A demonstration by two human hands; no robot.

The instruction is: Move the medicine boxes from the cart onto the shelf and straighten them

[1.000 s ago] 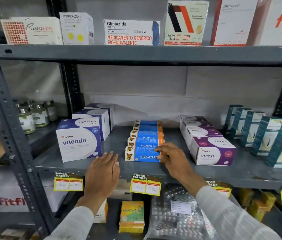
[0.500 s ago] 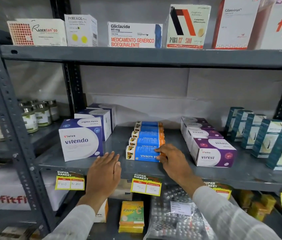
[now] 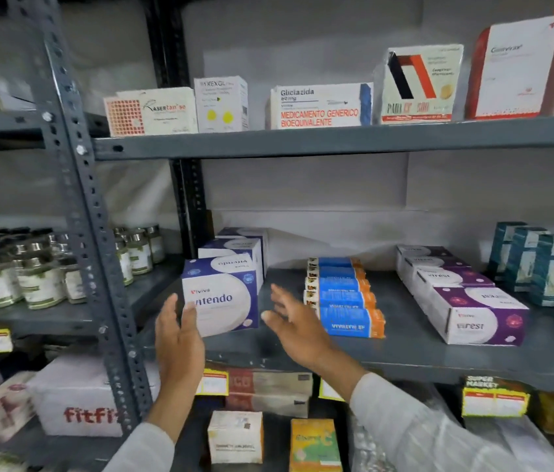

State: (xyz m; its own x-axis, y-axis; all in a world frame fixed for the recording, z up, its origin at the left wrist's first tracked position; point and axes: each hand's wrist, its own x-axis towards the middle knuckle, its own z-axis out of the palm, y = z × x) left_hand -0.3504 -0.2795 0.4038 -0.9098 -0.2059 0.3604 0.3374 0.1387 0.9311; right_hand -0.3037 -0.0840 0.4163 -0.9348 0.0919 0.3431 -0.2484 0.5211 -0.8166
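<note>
A blue and white Vitendo box [image 3: 224,296] stands at the front left of the grey middle shelf [image 3: 405,352], with two more like it in a row behind. My left hand [image 3: 178,335] is raised with fingers apart, its fingertips at the box's lower left corner. My right hand [image 3: 294,323] is spread just right of the box, holding nothing, not clearly touching it. To the right a row of blue and orange Vivalyn boxes [image 3: 350,321] runs front to back. Further right sits a row of purple Virest boxes [image 3: 483,318]. No cart is in view.
Teal boxes [image 3: 541,267] fill the shelf's right end. The upper shelf [image 3: 337,139] carries white medicine boxes. Glass jars [image 3: 30,277] crowd the neighbouring left shelf behind a perforated upright post [image 3: 95,253]. Below are price tags, a Fitfit box [image 3: 78,400] and smaller boxes.
My right hand left the front Vivalyn box and moved left. My left hand rose from the shelf edge. Both now flank the front Vitendo box. The view shifted right and down.
</note>
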